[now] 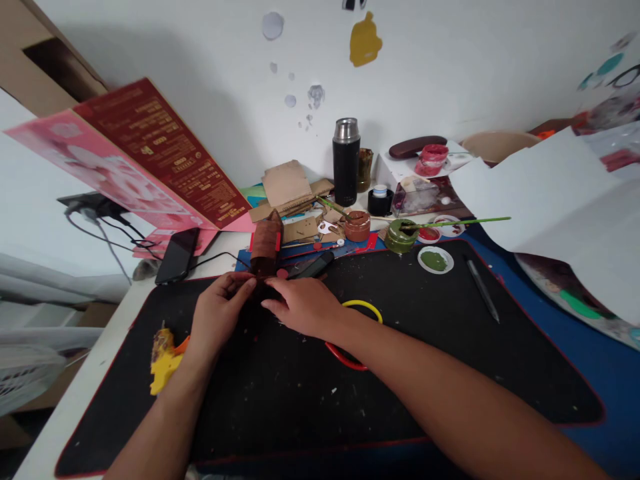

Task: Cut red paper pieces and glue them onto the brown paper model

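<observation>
My left hand (215, 310) and my right hand (303, 303) meet over the black mat (410, 393), fingertips drawn together at a small dark brown piece. Its kind is unclear, as the fingers cover most of it. Directly behind the fingertips stands a brown, rounded, painted-looking object (267, 240) with a pointed top. A dark-handled tool (315, 265) lies just beyond my right hand. Beside my left forearm is a yellow glue gun (165, 367), partly covered. A yellow and red ring (363, 303) lies partly under my right forearm.
Behind the mat are a brown paint jar (357, 230), a green paint jar (400, 240) with a brush across it, cardboard scraps (287, 183) and a black thermos (346, 170). A lid of green paint (435, 260) and a pen (483, 290) lie right; a phone (177, 255) lies left.
</observation>
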The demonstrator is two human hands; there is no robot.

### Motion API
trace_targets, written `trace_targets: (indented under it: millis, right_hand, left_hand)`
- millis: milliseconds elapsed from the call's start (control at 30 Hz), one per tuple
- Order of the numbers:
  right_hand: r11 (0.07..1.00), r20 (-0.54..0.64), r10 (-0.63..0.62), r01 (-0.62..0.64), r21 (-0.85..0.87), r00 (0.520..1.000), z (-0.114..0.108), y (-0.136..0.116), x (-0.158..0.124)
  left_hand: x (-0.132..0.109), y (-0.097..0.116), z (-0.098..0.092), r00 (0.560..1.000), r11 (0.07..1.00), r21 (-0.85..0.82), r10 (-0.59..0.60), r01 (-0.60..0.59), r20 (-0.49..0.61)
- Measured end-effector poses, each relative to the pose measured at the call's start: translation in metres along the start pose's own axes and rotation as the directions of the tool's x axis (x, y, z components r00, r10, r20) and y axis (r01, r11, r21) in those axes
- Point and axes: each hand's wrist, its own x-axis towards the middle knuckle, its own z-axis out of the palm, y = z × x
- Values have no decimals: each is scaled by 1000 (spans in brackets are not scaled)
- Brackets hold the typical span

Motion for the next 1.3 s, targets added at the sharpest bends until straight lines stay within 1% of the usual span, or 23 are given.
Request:
trace_targets:
  millis: [200, 433, 633, 933, 1167, 1300]
  right_hand:
    - [1000, -3, 3, -3, -4, 1000, -2, -2, -2]
    - [1000, 8, 3, -3, -13, 1000, -2, -2, -2]
    - [1000, 10, 11, -11, -29, 1000, -3, -2, -2]
    - [998, -22, 22, -24, -62, 1000, 3, 1, -1]
    - [998, -2, 33, -33, -54, 999, -2, -2, -2]
    - [998, 2, 34, -34, -62, 999, -3, -3, -2]
  left_hand:
    - [0, 0, 0, 1000, 1000, 1, 1, -1, 0]
    - [0, -3, 1, 999, 996, -86, -23, 25, 29]
    - [0, -5, -1, 999, 999, -33, -3, 4, 32]
    - [1, -6, 0, 1000, 1000, -17, 11, -11, 16]
    - [0, -3, 0, 999, 999, -36, -8, 9, 32]
    - [-1, 0, 0, 999, 1000, -20, 1, -1, 32]
